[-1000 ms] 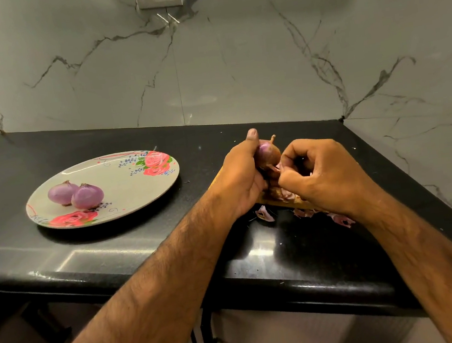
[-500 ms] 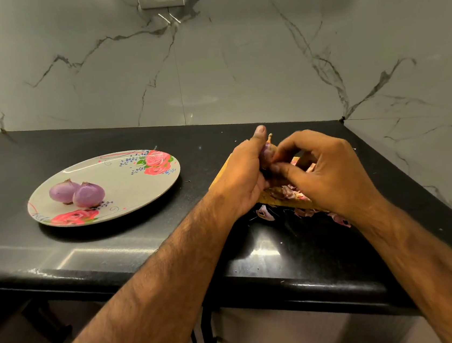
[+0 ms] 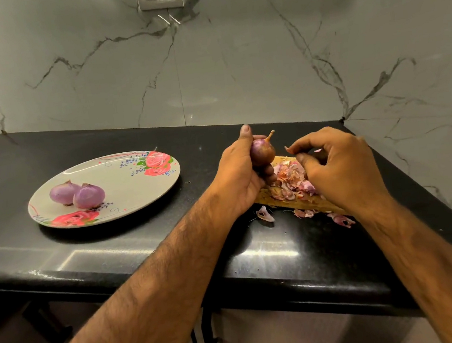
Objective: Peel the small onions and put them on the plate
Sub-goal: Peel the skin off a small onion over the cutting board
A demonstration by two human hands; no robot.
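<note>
A small onion (image 3: 262,153), stalk up, is gripped in the left hand (image 3: 238,175) above the wooden board (image 3: 267,195), which bears a heap of peels (image 3: 293,177). Just beside it, the right hand (image 3: 343,169) pinches a scrap of skin (image 3: 289,149). Further left, the flowered plate (image 3: 131,187) holds two peeled onions (image 3: 89,196), touching each other

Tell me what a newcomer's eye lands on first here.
Over the right side of the black counter, the left hand grips a small onion with its stalk up, and the right hand beside it pinches a scrap of skin. Under them a pink heap of peels lies on a wooden board. At left, a rose-patterned plate holds two peeled onions, touching.
</note>
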